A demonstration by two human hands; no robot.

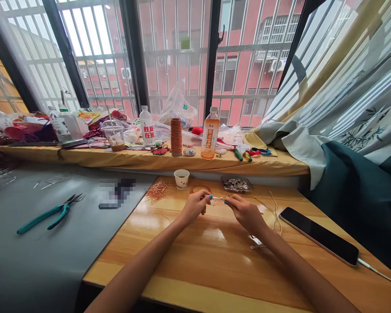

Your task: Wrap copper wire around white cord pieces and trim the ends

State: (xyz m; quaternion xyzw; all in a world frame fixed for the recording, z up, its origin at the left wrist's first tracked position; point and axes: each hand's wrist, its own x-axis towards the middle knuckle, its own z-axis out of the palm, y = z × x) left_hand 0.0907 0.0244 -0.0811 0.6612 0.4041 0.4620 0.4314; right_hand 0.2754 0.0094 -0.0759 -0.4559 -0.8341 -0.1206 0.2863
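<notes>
Over the wooden table (pixel 169 269), my left hand (pixel 194 203) and my right hand (pixel 246 211) face each other with closed, pinching fingers. Stretched between their fingertips is a short piece of white cord (pixel 217 198); its fine detail is too small to make out. Behind my left hand lies a coil of thin copper-coloured strand (pixel 200 188), partly hidden by the fingers. More pale cord (pixel 275 213) trails on the table to the right of my right hand. A small white item (pixel 256 240) lies under my right forearm, mostly covered.
A paper cup (pixel 181 179), a pile of copper-coloured strands (pixel 157 191) and a clear tray of small pieces (pixel 237 184) stand behind my hands. A phone (pixel 319 234) lies right. Teal pliers (pixel 50 215) rest left. Bottles (pixel 210 134) and a spool (pixel 176 137) line the sill.
</notes>
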